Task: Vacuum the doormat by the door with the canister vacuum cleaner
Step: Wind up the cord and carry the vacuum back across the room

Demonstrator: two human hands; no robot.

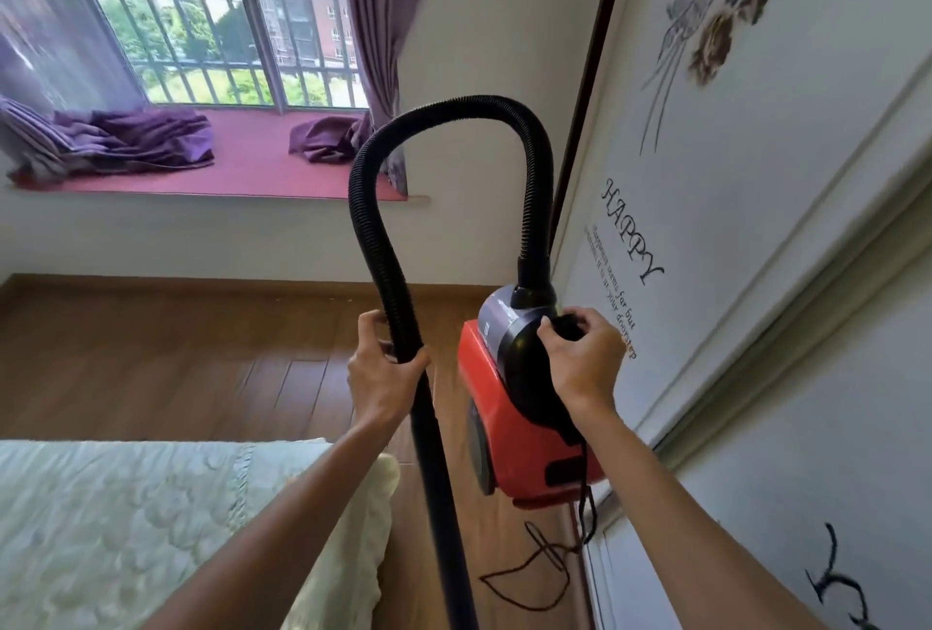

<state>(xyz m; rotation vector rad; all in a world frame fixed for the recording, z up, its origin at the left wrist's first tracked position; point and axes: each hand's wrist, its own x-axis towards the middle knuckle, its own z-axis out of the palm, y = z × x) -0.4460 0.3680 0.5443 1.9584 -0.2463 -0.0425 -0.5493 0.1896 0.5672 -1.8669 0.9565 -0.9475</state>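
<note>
Canister vacuum (524, 417), red body with black top, carried above the wooden floor (176, 357), just beside the white printed panel (756, 226) on the right. Black hose (454, 107) rising from its top in a high arch and coming down to the rigid tube (436, 478). Power cord (586, 508) hanging loose under the body and trailing on the floor. Doormat and door not in view, so probably the carrying step, with no vacuuming begun. To do this well: keep the body level and away from the panel, hold the tube upright and clear of the bed (126, 528) at lower left, and mind the trailing cord underfoot. Right grip (580, 357) closed around the black carrying handle on top of the vacuum, fingers curled over. Left grip (386, 367) wrapped around the hose just above the tube, thumb on one side, fingers on the other.
</note>
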